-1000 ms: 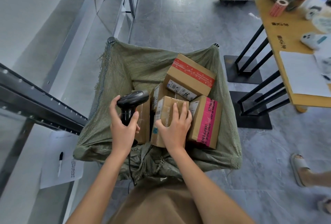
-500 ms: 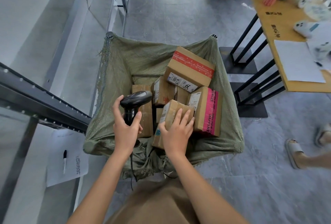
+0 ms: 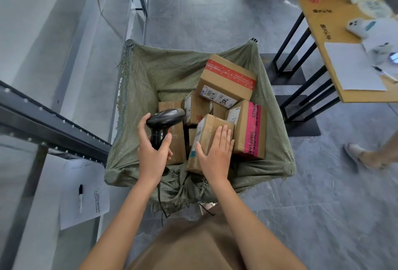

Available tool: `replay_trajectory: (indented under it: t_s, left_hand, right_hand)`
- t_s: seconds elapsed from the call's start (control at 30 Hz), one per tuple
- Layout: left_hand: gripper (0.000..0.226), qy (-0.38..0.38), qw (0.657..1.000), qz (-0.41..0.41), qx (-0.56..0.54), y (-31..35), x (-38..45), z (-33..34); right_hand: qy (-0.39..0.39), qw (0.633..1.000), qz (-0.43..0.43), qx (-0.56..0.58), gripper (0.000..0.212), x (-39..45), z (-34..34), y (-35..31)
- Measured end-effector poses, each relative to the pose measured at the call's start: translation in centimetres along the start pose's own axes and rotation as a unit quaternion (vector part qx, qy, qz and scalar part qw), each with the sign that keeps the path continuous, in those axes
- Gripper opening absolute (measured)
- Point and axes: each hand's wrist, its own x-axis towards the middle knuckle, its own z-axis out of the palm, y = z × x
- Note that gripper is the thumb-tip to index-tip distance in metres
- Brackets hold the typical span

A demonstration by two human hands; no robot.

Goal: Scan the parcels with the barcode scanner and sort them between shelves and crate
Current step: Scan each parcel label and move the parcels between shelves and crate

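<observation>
Cardboard parcel (image 3: pixel 207 138) lies under right hand's (image 3: pixel 215 153) flat fingers; left hand (image 3: pixel 154 153) seemingly grips scanner (image 3: pixel 164 122).

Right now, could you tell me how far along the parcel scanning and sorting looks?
Done: nothing visibly sorted; no parcel shows on the shelf. In hand: the left hand grips the scanner, and the right hand lies flat on a plain box in the sack. Left: that box plus at least four more, including the red-taped box and the pink-taped box, to scan and sort.
</observation>
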Motion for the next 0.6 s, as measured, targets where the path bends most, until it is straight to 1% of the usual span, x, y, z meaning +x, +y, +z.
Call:
replay_trajectory:
  t_s: [0.3,0.6]
  left_hand:
    - [0.065,-0.001,1.000,0.004,-0.001,0.2,0.0,0.0]
    - [0.066,0.011,1.000,-0.007,-0.011,0.4,-0.9,-1.1]
  right_hand:
    - [0.004,1.000,-0.003,-0.019,0.097,0.1,-0.2,-0.6]
    - [-0.003,0.999,-0.011,-0.036,0.097,0.0,-0.2,-1.6]
